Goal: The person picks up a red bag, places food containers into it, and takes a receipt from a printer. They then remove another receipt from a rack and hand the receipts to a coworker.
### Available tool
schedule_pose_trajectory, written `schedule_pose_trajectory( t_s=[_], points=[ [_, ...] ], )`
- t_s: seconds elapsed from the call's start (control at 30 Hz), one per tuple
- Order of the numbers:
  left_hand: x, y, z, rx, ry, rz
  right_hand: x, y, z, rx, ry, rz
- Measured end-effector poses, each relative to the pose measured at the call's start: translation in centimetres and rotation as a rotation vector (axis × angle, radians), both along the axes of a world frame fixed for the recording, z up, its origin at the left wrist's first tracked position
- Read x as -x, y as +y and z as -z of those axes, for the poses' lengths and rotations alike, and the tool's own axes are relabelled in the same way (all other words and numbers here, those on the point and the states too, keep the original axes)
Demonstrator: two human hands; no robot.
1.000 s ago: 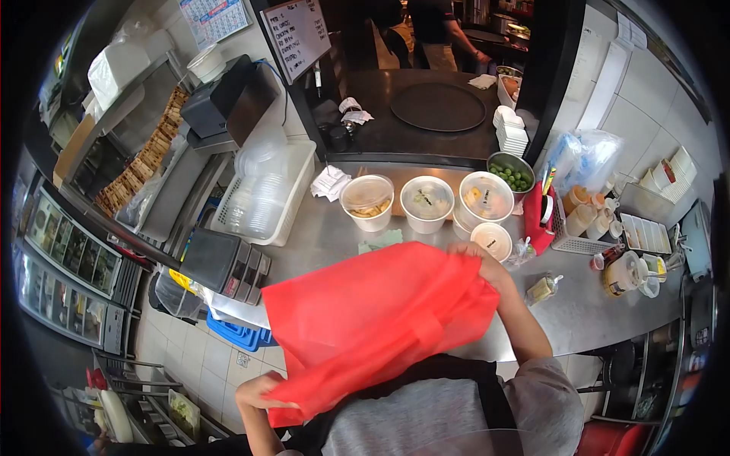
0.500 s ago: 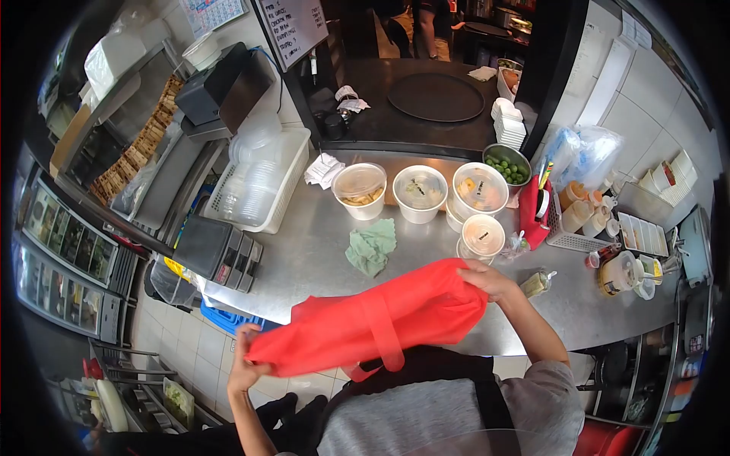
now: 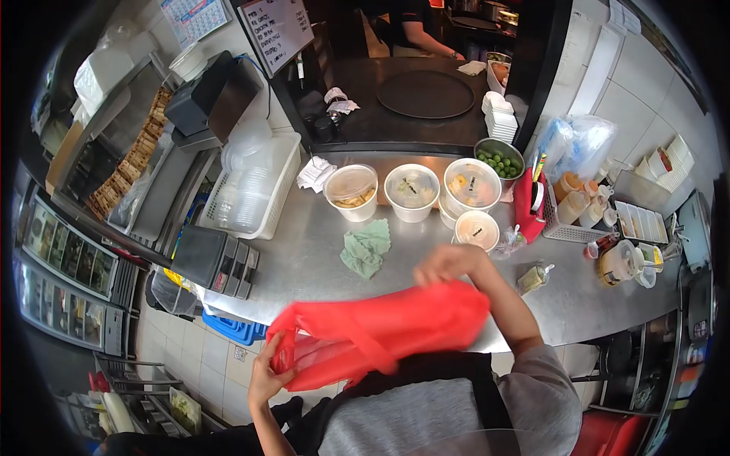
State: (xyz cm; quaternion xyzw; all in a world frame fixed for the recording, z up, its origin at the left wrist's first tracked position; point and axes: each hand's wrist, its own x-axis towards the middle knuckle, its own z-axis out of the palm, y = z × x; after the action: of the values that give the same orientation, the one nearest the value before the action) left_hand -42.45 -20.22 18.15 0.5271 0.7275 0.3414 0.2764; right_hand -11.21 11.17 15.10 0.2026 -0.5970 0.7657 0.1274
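Note:
A red fabric bag (image 3: 380,327) with a strap across its side stretches over the front edge of the steel counter. My left hand (image 3: 268,374) grips its left end, at the rim of the mouth, which gapes a little. Just above the bag's upper edge is my right hand (image 3: 447,264), smeared by motion; its fingers are too blurred to read. Beyond the bag stand lidded tubs of food: one with yellowish pieces (image 3: 351,193), one in the middle (image 3: 411,193), one at the right (image 3: 471,185), and a smaller one (image 3: 477,230) nearer me. A crumpled green cloth (image 3: 366,248) lies left of them.
On the left, a white basket (image 3: 283,178) holds plastic lids, beside a dark drawer unit (image 3: 210,260). At the right are a bowl of green limes (image 3: 499,161), a basket of sauce bottles (image 3: 572,226) and a small bag (image 3: 535,279). A co-worker's arm (image 3: 427,39) shows beyond the pass.
My right hand has come off the bag's right end and moved left above it. My left hand has shifted slightly right, and the bag's left end has opened.

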Motion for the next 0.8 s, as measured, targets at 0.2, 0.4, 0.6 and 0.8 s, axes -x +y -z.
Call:
schedule_pose_trajectory(
  t_s=[0.2, 0.4, 0.6, 0.8],
  points=[
    [0.6, -0.4, -2.4, -0.125, -0.647, -0.14, 11.1, 2.8, 10.6, -0.956, -0.335, 0.778],
    [1.8, -0.9, -1.2, -0.363, -0.849, -0.264, 11.1, -1.4, 13.0, -1.297, -0.537, 0.876],
    [1.9, 0.8, -0.3, -0.433, -0.865, -0.276, -0.1, -4.6, 15.5, -1.313, -0.628, 1.084],
    [3.9, 1.3, 1.0, -0.386, -0.814, -0.229, -2.4, -3.5, 12.6, -0.666, -0.64, 1.24]
  ],
)
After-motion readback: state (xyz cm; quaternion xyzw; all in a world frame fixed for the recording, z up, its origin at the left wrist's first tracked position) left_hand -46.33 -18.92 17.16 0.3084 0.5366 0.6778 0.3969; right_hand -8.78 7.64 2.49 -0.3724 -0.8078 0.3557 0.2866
